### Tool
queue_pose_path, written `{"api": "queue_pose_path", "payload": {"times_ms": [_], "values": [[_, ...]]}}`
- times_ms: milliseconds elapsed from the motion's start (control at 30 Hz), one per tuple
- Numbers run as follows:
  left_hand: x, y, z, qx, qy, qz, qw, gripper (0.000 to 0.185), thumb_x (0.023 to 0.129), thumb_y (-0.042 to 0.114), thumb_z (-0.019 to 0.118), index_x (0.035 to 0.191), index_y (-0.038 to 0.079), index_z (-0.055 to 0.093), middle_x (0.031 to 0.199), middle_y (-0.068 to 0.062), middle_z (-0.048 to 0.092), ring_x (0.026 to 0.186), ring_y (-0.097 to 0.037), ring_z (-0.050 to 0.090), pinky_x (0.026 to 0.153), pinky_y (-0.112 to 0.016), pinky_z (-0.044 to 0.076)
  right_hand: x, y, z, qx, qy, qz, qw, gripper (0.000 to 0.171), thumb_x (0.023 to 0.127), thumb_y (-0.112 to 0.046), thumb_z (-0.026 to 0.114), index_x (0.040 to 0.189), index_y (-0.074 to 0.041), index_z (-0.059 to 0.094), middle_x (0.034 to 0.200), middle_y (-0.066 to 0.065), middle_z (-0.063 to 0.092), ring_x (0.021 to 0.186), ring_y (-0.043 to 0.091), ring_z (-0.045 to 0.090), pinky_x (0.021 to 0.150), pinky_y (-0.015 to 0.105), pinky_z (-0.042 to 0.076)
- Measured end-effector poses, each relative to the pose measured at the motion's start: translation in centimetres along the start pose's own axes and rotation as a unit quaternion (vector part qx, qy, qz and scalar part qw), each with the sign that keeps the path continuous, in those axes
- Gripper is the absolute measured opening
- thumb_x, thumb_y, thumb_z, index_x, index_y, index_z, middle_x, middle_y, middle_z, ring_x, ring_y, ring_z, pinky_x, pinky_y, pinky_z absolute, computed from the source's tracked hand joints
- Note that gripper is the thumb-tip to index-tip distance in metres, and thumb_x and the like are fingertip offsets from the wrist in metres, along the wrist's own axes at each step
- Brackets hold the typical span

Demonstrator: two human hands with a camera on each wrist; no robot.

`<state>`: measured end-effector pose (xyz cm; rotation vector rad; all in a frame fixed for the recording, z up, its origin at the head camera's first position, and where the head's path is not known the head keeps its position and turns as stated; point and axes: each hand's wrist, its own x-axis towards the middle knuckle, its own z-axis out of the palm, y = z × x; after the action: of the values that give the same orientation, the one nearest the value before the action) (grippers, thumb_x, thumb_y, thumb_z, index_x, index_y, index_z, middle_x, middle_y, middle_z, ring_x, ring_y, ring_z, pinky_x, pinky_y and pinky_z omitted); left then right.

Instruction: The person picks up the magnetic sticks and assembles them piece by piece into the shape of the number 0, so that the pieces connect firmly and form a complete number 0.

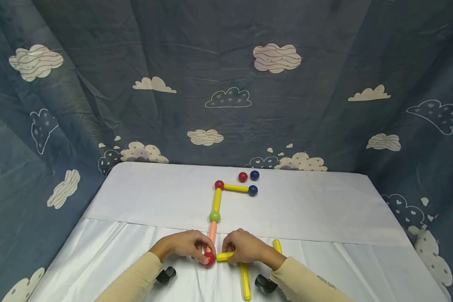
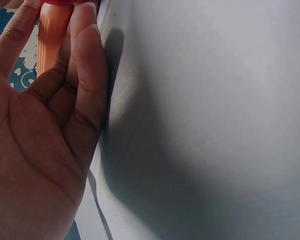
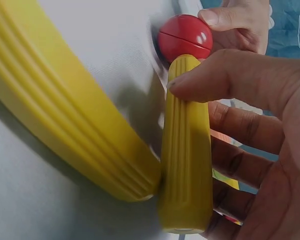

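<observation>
My left hand (image 1: pixel 190 245) pinches a red ball (image 1: pixel 209 260) at the near end of a joined chain of rods and balls. From that ball an orange rod (image 1: pixel 212 231) runs away to a green ball (image 1: pixel 214 216). A yellow rod (image 1: pixel 217 200) links the green ball to another red ball (image 1: pixel 219 185). There the chain turns right along a yellow rod (image 1: pixel 236 188) to a blue ball (image 1: pixel 253 191). My right hand (image 1: pixel 245 247) grips a yellow rod (image 3: pixel 186 150), thumb on its side. Its tip is at the near red ball (image 3: pixel 185 37); whether they touch I cannot tell.
Two loose yellow rods lie close to my right hand, one rod (image 1: pixel 245 282) before it and another rod (image 1: pixel 277 246) partly behind the wrist. A loose red ball (image 1: pixel 243 176) and blue ball (image 1: pixel 254 175) sit at the back of the white-covered table (image 1: pixel 324 209). A cloud-patterned curtain (image 1: pixel 226 138) hangs behind.
</observation>
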<state>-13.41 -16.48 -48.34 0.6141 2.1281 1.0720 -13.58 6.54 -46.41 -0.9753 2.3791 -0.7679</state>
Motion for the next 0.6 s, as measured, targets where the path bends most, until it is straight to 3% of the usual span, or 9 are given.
{"api": "queue_pose_path", "payload": {"times_ms": [600], "values": [[0.12,-0.02,-0.01,0.012,0.004,-0.001,0.9999,0.020,0.078,0.016,0.080,0.095,0.023,0.071,0.082,0.006,0.059,0.067,-0.006,0.048,0.061,-0.021,0.035,-0.39,0.18,0.90,0.033,0.000,0.002,0.999,0.015,0.072,-0.006,0.080,0.080,-0.012,0.069,0.066,-0.012,0.055,0.060,-0.001,0.047,0.058,0.018,0.042]]}}
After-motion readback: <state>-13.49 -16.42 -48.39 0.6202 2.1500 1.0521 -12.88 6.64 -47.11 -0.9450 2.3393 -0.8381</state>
